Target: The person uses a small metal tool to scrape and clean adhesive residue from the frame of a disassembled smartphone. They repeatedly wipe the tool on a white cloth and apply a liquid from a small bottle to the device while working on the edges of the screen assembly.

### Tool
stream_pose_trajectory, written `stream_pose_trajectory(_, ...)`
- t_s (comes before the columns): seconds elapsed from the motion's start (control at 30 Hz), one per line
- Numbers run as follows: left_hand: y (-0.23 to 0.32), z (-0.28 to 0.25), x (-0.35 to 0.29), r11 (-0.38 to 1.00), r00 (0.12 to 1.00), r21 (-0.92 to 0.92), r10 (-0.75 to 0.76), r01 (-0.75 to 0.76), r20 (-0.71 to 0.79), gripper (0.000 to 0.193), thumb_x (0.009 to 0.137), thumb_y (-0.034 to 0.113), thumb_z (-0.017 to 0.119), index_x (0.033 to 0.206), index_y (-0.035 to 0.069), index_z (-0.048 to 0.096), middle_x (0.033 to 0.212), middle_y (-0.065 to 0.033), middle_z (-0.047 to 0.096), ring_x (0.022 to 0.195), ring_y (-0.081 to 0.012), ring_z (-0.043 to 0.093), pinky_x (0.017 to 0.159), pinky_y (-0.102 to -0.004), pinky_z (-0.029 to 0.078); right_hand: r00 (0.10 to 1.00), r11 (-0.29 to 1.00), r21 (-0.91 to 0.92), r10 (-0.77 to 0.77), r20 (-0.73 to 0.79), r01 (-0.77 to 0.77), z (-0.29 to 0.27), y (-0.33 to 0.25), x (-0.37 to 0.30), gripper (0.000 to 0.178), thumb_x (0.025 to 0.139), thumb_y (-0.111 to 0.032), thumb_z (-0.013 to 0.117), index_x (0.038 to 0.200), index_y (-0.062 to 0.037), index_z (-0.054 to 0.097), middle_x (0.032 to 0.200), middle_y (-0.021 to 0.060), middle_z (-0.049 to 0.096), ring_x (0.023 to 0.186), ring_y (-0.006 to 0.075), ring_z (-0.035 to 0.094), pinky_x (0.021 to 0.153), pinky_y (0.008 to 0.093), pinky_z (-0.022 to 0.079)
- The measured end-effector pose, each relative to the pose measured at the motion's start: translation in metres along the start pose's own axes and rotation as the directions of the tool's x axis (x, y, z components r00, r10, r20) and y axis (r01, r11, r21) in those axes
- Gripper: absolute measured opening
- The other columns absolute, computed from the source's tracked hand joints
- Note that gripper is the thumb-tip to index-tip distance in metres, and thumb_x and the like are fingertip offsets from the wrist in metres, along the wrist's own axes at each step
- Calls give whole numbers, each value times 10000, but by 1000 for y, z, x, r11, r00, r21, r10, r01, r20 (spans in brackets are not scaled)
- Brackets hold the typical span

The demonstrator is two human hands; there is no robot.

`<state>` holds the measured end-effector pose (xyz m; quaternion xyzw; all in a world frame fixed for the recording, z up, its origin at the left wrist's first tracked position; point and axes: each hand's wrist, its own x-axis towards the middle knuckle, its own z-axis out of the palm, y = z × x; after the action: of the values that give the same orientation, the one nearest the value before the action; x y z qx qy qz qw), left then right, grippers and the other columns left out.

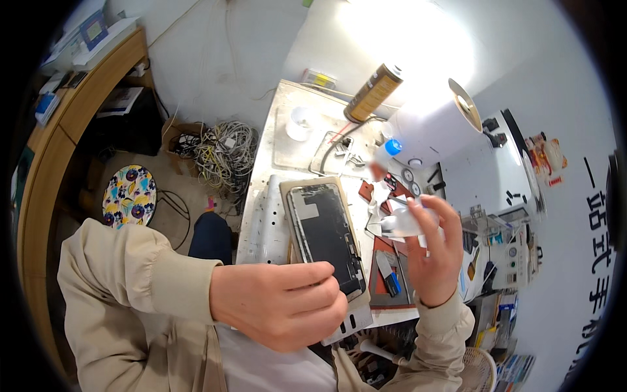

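Observation:
A phone screen assembly (pixel 321 225) lies with its dark inner side up on a beige and grey plate (pixel 284 191) at the front of the workbench. My left hand (pixel 281 304) is over its lower left part, fingers pinched together with the tips at the black surface. Whatever sits between those fingertips is hidden. To the right of the screen, my right hand (pixel 436 251) is raised with thumb and fingers around a small translucent bottle (pixel 401 225). That bottle is smeared by motion, and its narrow end points left toward the screen.
A tall brown and gold spray can (pixel 373 93) and a white cup (pixel 300 124) stand farther back. A blue-capped bottle (pixel 392 149) is near a white lamp (pixel 431 124). A blue and grey knife-like tool (pixel 388 274) lies on a reddish mat. Tangled cables (pixel 228 153) fill the floor left.

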<state>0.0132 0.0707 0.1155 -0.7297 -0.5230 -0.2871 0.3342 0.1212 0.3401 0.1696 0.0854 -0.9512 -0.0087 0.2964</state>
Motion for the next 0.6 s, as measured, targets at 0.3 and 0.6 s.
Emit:
stream_pose_trajectory(0.3, 0, -2, 10, 999, 998, -34, -29, 32, 64, 109, 868, 88, 758, 969, 50, 770, 939, -19, 634, 828, -167, 636, 880, -345, 614, 616, 524, 417, 779, 118, -743, 59, 185, -135, 506, 904, -143, 874, 1333, 23, 663, 1164, 106, 769, 1047, 189, 742, 902, 339, 600)
stream_pose_trajectory(0.6, -4, -8, 20, 996, 992, 64, 47, -55, 113, 144, 882, 112, 735, 999, 47, 788, 942, -23, 633, 822, -172, 652, 902, -356, 619, 496, 464, 230, 861, 108, -856, 127, 227, -195, 777, 837, -235, 890, 1492, 28, 565, 1277, 198, 758, 1087, 295, 772, 966, 418, 603)
